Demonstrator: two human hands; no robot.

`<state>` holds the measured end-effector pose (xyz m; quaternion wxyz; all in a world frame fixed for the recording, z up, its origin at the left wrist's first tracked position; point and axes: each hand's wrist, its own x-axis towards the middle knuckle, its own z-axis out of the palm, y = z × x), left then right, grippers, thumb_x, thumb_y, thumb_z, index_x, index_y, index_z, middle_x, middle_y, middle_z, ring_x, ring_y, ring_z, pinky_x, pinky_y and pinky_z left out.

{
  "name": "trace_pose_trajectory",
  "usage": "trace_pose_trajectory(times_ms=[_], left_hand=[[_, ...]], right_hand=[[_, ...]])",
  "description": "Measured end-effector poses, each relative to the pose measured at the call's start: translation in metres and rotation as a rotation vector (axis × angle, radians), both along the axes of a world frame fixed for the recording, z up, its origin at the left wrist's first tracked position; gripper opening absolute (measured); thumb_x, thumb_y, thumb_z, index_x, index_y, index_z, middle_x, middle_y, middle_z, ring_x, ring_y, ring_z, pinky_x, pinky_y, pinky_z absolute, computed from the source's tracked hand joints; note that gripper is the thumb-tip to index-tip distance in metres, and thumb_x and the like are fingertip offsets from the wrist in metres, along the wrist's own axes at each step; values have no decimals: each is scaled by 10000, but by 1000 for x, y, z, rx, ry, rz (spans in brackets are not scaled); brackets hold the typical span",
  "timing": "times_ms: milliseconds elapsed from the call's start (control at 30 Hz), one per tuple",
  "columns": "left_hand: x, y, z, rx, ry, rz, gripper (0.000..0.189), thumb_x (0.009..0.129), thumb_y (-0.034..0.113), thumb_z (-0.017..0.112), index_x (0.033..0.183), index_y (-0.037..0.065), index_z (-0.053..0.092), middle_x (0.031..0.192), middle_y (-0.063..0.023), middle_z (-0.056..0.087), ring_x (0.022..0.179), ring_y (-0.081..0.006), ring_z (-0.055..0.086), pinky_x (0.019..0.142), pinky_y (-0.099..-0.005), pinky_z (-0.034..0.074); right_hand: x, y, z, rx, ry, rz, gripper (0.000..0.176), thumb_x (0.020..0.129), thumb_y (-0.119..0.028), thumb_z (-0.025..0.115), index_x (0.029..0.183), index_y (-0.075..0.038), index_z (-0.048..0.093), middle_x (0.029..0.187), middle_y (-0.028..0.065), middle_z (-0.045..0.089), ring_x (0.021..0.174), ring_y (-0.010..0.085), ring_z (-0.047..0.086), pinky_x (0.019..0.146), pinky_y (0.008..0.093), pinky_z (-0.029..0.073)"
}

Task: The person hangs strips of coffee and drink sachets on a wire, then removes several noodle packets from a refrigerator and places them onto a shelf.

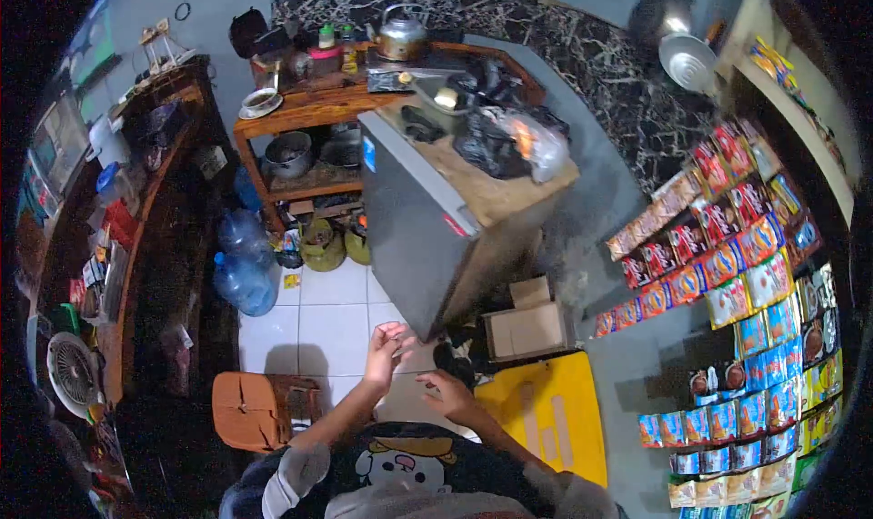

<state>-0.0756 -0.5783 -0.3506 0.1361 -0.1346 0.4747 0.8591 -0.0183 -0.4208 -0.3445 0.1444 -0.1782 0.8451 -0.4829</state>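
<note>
My left hand (387, 352) is raised in front of my body, its fingers loosely bent and apart, with nothing visible in it. Lower and to its right, my right hand (446, 395) has partly curled, spread fingers and also looks bare. Neither hand touches anything that I can see. Just beyond them stands a grey refrigerator (409, 219), its lower corner close to my left hand. A yellow plastic stool or chair (571, 410) is beside my right forearm. White floor tiles (309, 333) show behind my left hand.
To the left is an orange-brown stool (244, 412); behind it are blue water bottles (244, 283) and green gas cylinders (322, 246). A cardboard box (526, 330) sits right of the refrigerator. Hanging sachets (718, 264) line the right side. A kettle (401, 39) tops the wooden table (305, 110).
</note>
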Motion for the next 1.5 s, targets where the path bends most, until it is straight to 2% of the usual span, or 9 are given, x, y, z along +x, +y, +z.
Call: trace_pose_trajectory(times_ms=[233, 367, 767, 933, 1067, 1233, 1300, 1400, 1500], left_hand=[[-48, -168, -8, -84, 44, 339, 277, 791, 83, 417, 1067, 102, 396, 1122, -59, 451, 943, -186, 499, 777, -340, 412], [-73, -222, -36, -60, -80, 551, 229, 793, 116, 426, 1021, 125, 405, 999, -21, 477, 855, -142, 499, 778, -348, 388], [-195, -238, -29, -84, -106, 343, 223, 798, 121, 438, 1020, 120, 428, 1051, -30, 463, 914, -174, 504, 774, -349, 396], [-306, -222, 18, -275, 120, 91, 210, 804, 146, 455, 1012, 119, 451, 1007, -9, 480, 902, -144, 494, 785, -326, 385], [-389, -201, 21, -475, 540, -10, 221, 754, 21, 519, 969, 36, 474, 966, -35, 482, 858, -100, 468, 773, -246, 386], [-488, -160, 68, -747, 1033, -18, 252, 701, -2, 524, 949, 23, 485, 957, -110, 493, 891, -230, 497, 786, -317, 395], [-521, -148, 78, -883, 1239, -88, 274, 679, 16, 527, 950, 26, 490, 975, -143, 490, 948, -313, 467, 813, -363, 383], [-559, -132, 51, -967, 1209, -255, 283, 676, 39, 523, 957, 30, 492, 1022, -149, 481, 982, -322, 451, 843, -383, 367], [-568, -130, 30, -1019, 1486, -274, 272, 710, 88, 524, 979, 50, 507, 1035, -148, 471, 995, -341, 419, 860, -403, 342]], right_hand=[[-100, -119, 30, 84, 218, 159, 304, 753, -107, 552, 1049, -67, 491, 1030, 117, 509, 966, 270, 501, 818, 329, 401], [-136, -164, 32, 125, 231, 272, 293, 768, -118, 545, 1049, -62, 483, 1040, 118, 496, 985, 268, 486, 835, 324, 391], [-317, -195, 5, 119, 253, 259, 296, 735, -132, 579, 1023, -93, 520, 1020, 86, 518, 924, 249, 525, 774, 311, 431], [-401, -201, 47, -39, 406, 169, 274, 734, -116, 574, 1003, -85, 534, 1036, 87, 516, 939, 256, 519, 779, 313, 428], [-455, -192, 52, -124, 570, -29, 241, 715, -57, 573, 954, -70, 551, 1043, 117, 502, 986, 278, 481, 837, 345, 385], [-497, -185, 91, -44, 730, -362, 204, 711, -24, 537, 912, -56, 547, 1014, 125, 501, 952, 298, 485, 795, 366, 400], [-519, -179, 88, 57, 760, -457, 206, 715, -29, 533, 919, -60, 542, 1016, 130, 497, 951, 305, 481, 798, 373, 395], [-533, -179, 70, 219, 766, -648, 232, 716, -34, 519, 946, -63, 522, 1023, 150, 486, 955, 326, 464, 808, 396, 377], [-537, -178, 40, 518, 799, -742, 291, 705, -72, 531, 991, -41, 484, 1062, 169, 463, 947, 352, 453, 801, 409, 367]])
